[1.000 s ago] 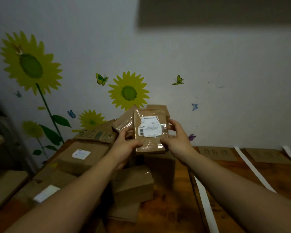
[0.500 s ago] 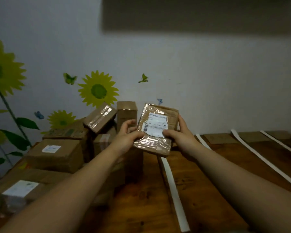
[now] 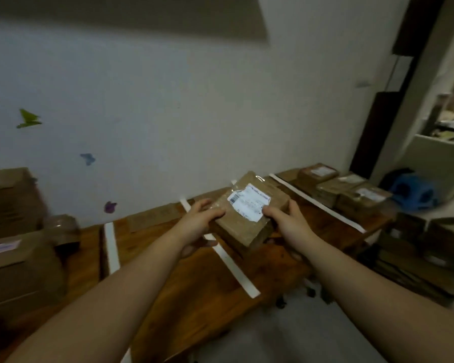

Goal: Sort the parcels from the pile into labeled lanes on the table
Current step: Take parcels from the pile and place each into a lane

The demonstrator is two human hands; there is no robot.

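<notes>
Both hands — left hand (image 3: 198, 221), right hand (image 3: 286, 222) — grip the parcel (image 3: 249, 218) above the table (image 3: 194, 284).

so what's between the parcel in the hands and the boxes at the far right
A white tape strip across the bare table, right of the parcel, per the head view.

Open table (image 3: 194, 297) between white strips (image 3: 236, 271) — boxes (image 3: 349, 189) fill far-right lane, pile (image 3: 19, 260) left.
</notes>
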